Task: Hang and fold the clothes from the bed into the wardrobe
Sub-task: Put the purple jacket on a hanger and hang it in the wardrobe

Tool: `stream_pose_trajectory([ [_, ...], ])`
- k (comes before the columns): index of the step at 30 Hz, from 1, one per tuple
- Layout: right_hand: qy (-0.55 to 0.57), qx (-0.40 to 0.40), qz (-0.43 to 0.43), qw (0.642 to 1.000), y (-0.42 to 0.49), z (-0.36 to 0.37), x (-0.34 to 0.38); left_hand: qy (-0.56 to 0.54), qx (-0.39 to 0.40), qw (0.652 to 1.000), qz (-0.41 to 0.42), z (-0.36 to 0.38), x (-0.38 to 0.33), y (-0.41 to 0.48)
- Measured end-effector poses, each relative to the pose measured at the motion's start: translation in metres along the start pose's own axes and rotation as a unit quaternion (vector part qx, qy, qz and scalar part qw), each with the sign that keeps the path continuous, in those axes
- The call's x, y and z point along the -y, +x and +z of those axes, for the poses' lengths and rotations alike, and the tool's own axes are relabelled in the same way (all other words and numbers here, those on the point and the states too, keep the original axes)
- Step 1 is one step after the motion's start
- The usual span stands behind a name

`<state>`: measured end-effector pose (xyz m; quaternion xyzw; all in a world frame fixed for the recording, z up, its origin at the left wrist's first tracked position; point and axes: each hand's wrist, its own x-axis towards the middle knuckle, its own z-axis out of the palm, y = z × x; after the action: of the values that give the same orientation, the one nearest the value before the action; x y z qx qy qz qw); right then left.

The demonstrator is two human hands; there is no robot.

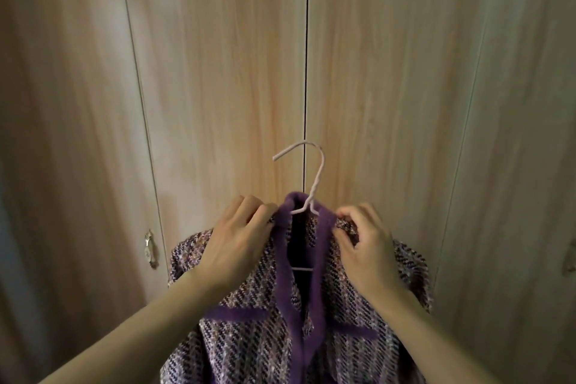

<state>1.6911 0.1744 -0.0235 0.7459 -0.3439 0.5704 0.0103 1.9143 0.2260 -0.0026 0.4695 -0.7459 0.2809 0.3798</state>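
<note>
The person stands right up against the wardrobe point(218, 72), whose pale wood-grain doors are closed, the dark seam between the two middle doors running straight down the centre. In front of that seam they hold up a jacket point(249, 337), a purple and white tweed with a plain purple trim point(283, 259) around the collar and down the open front. The jacket sits on a thin white wire hanger point(314, 178). The hook sticks up above the collar with its open end pointing left, and it is hooked on nothing. A short stretch of the hanger's lower bar shows in the gap between the two front edges.

The left hand point(240, 243) grips the jacket's shoulder just beside the collar, fingers curled over the top edge of the fabric. The right hand point(364, 246) does the same on the other side, thumb and fingertips pinching the tweed next to the trim. Both bare forearms reach up from the bottom corners of the view.

Two purple bands point(240, 313) cross the chest, one on each front panel. The lower part of the jacket drops out of sight at the bottom.

A small metal handle point(149, 248) is fixed to the door on the left, level with the hands. Another handle point(570, 256) shows dimly at the far right edge.
</note>
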Motion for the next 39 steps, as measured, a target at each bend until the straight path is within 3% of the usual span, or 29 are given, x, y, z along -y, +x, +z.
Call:
stream_pose_trajectory([
  [6, -0.026, -0.002, -0.010, 1.000, 0.010, 0.037, 0.010, 0.000, -0.011, 1.000, 0.010, 0.012, 0.046, -0.007],
  [15, -0.072, -0.015, 0.034, 0.997, 0.007, 0.085, 0.035, -0.065, -0.013, 0.994, 0.088, 0.023, 0.119, -0.013],
  [20, -0.094, 0.002, 0.059, 0.994, -0.006, 0.098, 0.035, -0.045, 0.004, 0.994, 0.098, 0.046, 0.133, -0.027],
  [23, -0.077, 0.037, 0.067, 0.994, -0.008, 0.103, 0.029, -0.045, 0.016, 0.994, 0.100, 0.058, 0.142, -0.037],
  [29, -0.028, 0.182, 0.068, 0.981, -0.001, 0.111, 0.009, -0.067, 0.043, 0.994, 0.071, 0.075, 0.158, -0.058],
  [34, 0.056, 0.214, 0.188, 0.957, -0.001, 0.114, -0.025, -0.081, 0.035, 0.994, 0.061, 0.091, 0.166, -0.077],
  [39, -0.081, 0.227, 0.239, 0.941, -0.012, 0.131, -0.071, -0.090, 0.052, 0.992, 0.064, 0.106, 0.165, -0.097],
])
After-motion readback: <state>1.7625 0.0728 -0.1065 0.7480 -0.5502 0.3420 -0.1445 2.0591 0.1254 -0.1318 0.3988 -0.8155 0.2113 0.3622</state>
